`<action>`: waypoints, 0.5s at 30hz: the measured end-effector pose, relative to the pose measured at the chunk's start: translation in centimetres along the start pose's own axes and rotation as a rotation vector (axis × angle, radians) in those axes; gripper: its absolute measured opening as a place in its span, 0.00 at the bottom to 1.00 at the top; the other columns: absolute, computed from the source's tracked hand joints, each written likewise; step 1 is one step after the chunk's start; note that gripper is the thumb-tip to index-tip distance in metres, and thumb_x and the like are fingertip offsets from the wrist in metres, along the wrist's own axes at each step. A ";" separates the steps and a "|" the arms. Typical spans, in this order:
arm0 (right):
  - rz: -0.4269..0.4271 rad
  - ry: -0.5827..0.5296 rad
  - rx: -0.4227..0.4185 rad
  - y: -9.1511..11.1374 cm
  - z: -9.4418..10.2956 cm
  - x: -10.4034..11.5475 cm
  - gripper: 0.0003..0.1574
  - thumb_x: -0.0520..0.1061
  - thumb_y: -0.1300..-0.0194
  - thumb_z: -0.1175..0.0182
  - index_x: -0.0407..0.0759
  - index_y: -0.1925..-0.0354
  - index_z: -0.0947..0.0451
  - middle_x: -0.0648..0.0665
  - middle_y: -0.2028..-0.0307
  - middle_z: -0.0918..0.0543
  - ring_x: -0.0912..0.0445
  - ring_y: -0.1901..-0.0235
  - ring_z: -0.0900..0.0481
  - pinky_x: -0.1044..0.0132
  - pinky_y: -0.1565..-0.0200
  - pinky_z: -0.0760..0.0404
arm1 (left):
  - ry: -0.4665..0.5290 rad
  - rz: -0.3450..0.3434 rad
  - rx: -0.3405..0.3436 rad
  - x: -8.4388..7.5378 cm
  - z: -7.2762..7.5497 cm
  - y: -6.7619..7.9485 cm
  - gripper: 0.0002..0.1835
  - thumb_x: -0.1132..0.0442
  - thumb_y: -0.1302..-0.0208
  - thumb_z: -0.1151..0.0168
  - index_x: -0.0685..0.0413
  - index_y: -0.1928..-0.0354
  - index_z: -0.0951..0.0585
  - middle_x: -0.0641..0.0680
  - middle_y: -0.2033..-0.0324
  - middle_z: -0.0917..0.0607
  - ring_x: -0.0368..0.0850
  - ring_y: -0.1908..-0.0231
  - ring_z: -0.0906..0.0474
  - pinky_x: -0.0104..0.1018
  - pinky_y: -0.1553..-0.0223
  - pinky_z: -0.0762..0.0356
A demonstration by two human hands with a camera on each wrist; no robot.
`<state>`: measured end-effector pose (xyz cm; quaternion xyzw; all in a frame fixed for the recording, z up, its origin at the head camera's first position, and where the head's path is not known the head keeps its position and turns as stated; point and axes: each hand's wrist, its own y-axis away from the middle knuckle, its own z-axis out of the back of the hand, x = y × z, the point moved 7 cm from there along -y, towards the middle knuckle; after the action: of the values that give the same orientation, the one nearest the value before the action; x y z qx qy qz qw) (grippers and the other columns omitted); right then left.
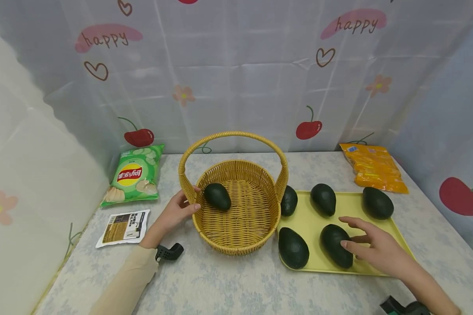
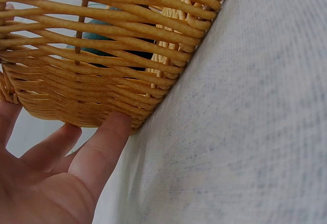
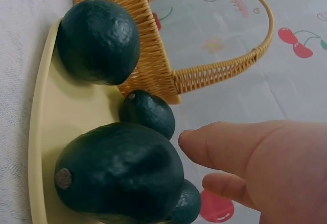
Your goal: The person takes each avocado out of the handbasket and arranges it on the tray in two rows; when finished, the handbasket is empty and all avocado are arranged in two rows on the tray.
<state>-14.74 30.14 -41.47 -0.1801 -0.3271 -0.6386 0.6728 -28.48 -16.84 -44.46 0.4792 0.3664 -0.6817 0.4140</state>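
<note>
A round wicker basket (image 1: 236,245) with a tall arched handle stands mid-table, one dark green avocado (image 1: 217,197) lying inside at its left. My left hand (image 1: 177,212) holds the basket's left side by the foot of the handle, thumb in front and fingers behind; in the left wrist view its fingers touch the woven wall. To the right, a yellow tray (image 1: 362,269) carries several avocados. Over the front-middle avocado (image 1: 336,246) is my right hand (image 1: 378,249), thumb and fingers spread. The right wrist view shows a gap between the thumb (image 3: 225,142) and that avocado (image 3: 120,173).
A green chip bag (image 1: 135,175) lies at the back left, with a small white-and-brown packet (image 1: 123,227) in front of it. An orange packet (image 1: 374,168) lies behind the tray. A printed curtain (image 1: 236,96) closes off the back and sides.
</note>
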 end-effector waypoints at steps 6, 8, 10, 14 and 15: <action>0.035 -0.009 0.005 -0.1 0.0 0.6 0.42 0.53 0.30 0.35 0.39 0.27 0.36 0.25 0.31 0.31 0.37 0.49 0.14 0.62 0.64 0.13 | 0.009 -0.008 0.002 0.0 0.0 0.0 0.27 0.67 0.30 0.39 0.65 0.32 0.32 0.71 0.33 0.30 0.50 0.46 0.23 0.30 0.52 0.20; 0.050 -0.012 0.013 -0.2 -0.2 0.7 0.40 0.53 0.30 0.35 0.39 0.27 0.34 0.26 0.31 0.30 0.37 0.49 0.15 0.59 0.62 0.13 | 0.012 -0.007 0.004 0.0 0.0 0.0 0.27 0.67 0.30 0.39 0.65 0.32 0.32 0.71 0.33 0.30 0.50 0.46 0.23 0.30 0.52 0.20; 0.064 -0.006 0.018 -0.3 -0.4 0.8 0.39 0.53 0.30 0.35 0.40 0.28 0.33 0.28 0.31 0.29 0.37 0.49 0.15 0.57 0.60 0.13 | 0.017 -0.006 0.005 -0.1 0.0 0.0 0.27 0.67 0.30 0.39 0.65 0.31 0.32 0.71 0.33 0.30 0.49 0.46 0.23 0.30 0.52 0.20; 0.096 0.008 0.009 -0.6 -0.7 1.0 0.37 0.52 0.31 0.35 0.38 0.30 0.30 0.29 0.33 0.27 0.39 0.49 0.16 0.59 0.57 0.14 | 0.017 -0.006 0.007 -0.1 -0.1 0.0 0.27 0.67 0.30 0.39 0.65 0.32 0.32 0.72 0.34 0.30 0.47 0.48 0.22 0.30 0.52 0.19; 0.102 0.007 0.009 -0.7 -0.8 1.1 0.36 0.51 0.31 0.34 0.39 0.31 0.30 0.29 0.33 0.26 0.40 0.49 0.16 0.61 0.57 0.14 | 0.015 -0.006 0.006 -0.1 0.0 0.0 0.27 0.67 0.30 0.39 0.64 0.32 0.32 0.72 0.34 0.30 0.47 0.48 0.22 0.30 0.53 0.19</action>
<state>-15.26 28.74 -41.45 -0.1915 -0.3179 -0.6027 0.7064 -28.40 -16.80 -44.33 0.4843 0.3690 -0.6803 0.4080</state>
